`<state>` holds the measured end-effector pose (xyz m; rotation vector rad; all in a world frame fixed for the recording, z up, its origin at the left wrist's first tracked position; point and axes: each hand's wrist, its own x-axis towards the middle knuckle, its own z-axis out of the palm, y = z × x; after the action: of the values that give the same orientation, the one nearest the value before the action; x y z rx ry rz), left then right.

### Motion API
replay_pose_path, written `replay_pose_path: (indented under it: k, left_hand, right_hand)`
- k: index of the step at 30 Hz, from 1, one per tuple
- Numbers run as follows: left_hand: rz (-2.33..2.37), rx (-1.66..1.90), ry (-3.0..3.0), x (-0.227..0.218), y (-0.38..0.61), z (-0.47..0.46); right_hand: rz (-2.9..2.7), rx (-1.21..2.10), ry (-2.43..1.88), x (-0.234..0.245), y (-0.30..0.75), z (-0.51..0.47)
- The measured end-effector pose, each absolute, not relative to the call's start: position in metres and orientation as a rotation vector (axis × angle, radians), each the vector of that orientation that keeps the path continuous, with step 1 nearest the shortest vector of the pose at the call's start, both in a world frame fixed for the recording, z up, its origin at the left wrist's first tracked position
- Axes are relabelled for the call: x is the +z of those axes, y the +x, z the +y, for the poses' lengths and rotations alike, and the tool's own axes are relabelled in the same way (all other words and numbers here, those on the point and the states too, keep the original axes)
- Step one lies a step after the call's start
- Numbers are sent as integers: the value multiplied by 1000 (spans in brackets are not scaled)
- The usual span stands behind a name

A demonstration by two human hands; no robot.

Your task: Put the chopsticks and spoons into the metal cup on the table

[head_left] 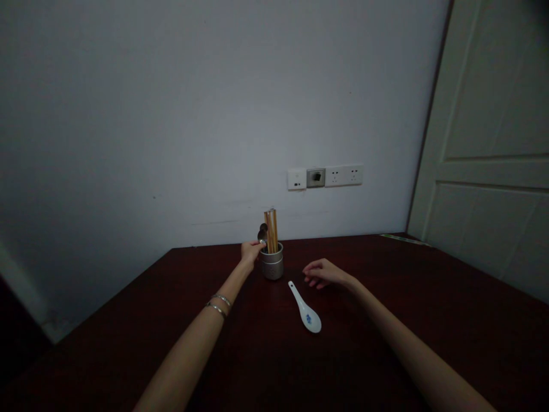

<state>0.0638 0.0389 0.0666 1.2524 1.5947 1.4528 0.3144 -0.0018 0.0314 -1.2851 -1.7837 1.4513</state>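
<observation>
My left hand [251, 252] is closed around a metal spoon [262, 233] at the rim of a small silver holder [273, 264]. The spoon's bowl points up beside several wooden chopsticks [271, 230] that stand in the holder. My right hand [322, 273] rests on the dark red table [386, 297] with its fingers loosely curled and nothing in them. A white ceramic spoon [305, 310] with a blue pattern lies on the table just in front of the right hand, its handle pointing toward the holder.
A plain wall [171, 114] stands behind the table with a row of sockets [325, 177]. A white door [493, 149] closes off the right side. The table's left edge [107, 309] drops to a dim floor.
</observation>
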Motion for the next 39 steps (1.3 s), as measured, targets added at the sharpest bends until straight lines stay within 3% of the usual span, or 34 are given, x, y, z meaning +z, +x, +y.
replay_pose_path:
  k: [18, 28, 39]
  left_hand:
    - [1402, 1416, 1139, 74, 51, 21]
    - [1179, 1671, 838, 74, 7, 11]
    - [1189, 1652, 786, 72, -6, 6]
  right_hand:
    - [-1820, 1418, -1269, 40, 299, -11]
    - [-1877, 1400, -1151, 45, 270, -22]
    - [-1910, 1360, -1240, 37, 254, -26]
